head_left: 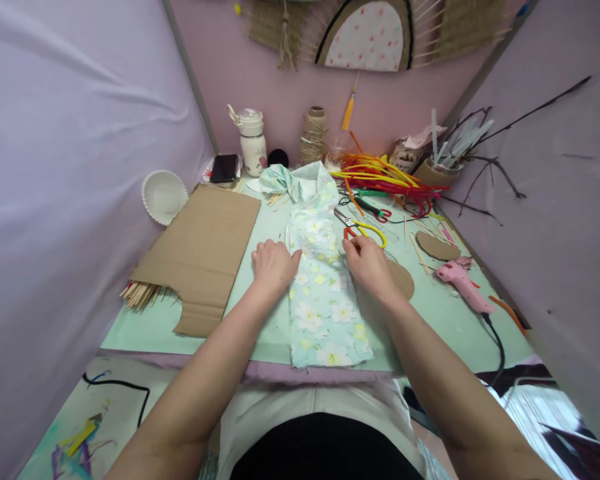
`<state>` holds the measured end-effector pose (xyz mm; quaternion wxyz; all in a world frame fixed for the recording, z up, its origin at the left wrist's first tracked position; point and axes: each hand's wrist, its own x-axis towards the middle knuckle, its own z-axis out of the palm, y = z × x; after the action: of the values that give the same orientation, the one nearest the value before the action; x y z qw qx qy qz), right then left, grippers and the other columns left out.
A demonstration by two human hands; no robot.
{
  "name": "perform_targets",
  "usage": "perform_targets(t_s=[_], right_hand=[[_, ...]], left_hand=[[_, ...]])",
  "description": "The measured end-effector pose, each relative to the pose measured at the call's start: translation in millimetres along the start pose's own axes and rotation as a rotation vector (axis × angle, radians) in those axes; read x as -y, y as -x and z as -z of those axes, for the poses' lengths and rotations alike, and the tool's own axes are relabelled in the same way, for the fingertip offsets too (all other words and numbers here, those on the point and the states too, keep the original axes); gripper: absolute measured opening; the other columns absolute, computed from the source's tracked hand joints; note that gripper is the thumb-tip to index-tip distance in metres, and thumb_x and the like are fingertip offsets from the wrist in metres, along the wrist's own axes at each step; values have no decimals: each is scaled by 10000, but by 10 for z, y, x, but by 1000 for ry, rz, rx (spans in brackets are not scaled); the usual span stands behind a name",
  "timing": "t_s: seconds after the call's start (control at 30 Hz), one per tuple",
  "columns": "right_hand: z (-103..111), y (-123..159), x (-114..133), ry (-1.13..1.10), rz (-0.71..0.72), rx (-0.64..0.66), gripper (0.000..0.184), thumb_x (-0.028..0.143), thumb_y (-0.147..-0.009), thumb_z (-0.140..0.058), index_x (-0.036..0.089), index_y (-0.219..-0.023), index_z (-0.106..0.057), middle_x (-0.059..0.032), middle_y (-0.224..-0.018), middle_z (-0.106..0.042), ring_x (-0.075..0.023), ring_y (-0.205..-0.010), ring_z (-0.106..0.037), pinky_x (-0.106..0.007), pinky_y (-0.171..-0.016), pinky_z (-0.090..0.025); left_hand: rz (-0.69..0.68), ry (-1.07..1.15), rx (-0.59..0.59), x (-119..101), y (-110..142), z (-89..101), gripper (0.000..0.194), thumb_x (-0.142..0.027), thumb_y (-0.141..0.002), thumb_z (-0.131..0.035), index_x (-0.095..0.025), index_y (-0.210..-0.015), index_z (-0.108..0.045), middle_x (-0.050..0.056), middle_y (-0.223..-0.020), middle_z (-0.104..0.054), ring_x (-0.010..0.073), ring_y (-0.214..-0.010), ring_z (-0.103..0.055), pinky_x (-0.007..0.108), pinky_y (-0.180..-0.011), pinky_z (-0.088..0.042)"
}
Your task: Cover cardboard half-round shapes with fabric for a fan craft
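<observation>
A strip of pale green floral fabric [325, 313] lies lengthwise on the table in front of me, its far end bunched and folded over. My left hand [274, 268] rests palm down at the fabric's left side, thumb stretched out onto its edge. On the right side, my right hand [369, 263] has its fingers curled together beside the fabric edge; what they pinch, if anything, is hidden. Just beyond those fingertips lie scissors [375, 232] with red and yellow handles. A rounded cardboard piece [403, 279] sits partly under my right wrist.
A cardboard sheet [205, 247] lies at left over thin sticks [143, 295], near a white bowl [165, 197]. A bottle [253, 143], a twine spool [314, 137] and colourful pipe cleaners [380, 172] stand or lie behind. A corded pink glue gun [465, 287] lies at right.
</observation>
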<state>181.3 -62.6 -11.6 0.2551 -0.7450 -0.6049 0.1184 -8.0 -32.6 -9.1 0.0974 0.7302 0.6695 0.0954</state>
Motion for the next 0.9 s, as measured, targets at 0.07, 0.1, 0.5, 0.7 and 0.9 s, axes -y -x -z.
perform_targets(t_s=[0.07,0.1,0.5,0.7,0.9], right_hand=[[-35,-55,-3,26,-23,52,378,422,-951,-372,204,-756,-611,-129,-863,-687,-294,-914,-622,-389,-776,-423],[-54,-73,6,37,-33,77,403,435,-952,-371,201,-724,-607,-125,-829,-686,-296,-905,-622,-392,-777,-413],[-198,-49,79,131,-31,96,325,422,-920,-481,180,-799,-662,-115,-935,-709,-297,-1020,-583,-419,-875,-340],[-220,-26,85,136,-40,74,364,422,-953,-431,173,-824,-662,-142,-998,-706,-307,-1055,-560,-419,-883,-319],[-233,-18,44,46,2,77,308,424,-896,-522,183,-718,-591,-115,-925,-685,-294,-970,-563,-394,-835,-320]], left_hand=[[11,-6,6,-11,-10,-43,420,-464,-909,-461,-124,-886,-706,208,-1040,-649,397,-1099,-538,523,-909,-414],[14,-8,8,-14,-16,-56,406,-452,-911,-461,-127,-894,-705,206,-1048,-648,392,-1105,-536,520,-915,-411],[7,-63,-27,-3,70,-54,261,-248,-903,-435,-141,-930,-672,162,-1013,-656,340,-1042,-566,465,-845,-429],[-6,-137,-53,-14,100,-104,285,-204,-930,-372,-135,-996,-641,165,-1029,-641,324,-1048,-554,443,-851,-418],[-34,-194,-49,8,99,-156,298,-101,-917,-326,-109,-1057,-589,178,-1038,-631,315,-1025,-566,417,-819,-430]])
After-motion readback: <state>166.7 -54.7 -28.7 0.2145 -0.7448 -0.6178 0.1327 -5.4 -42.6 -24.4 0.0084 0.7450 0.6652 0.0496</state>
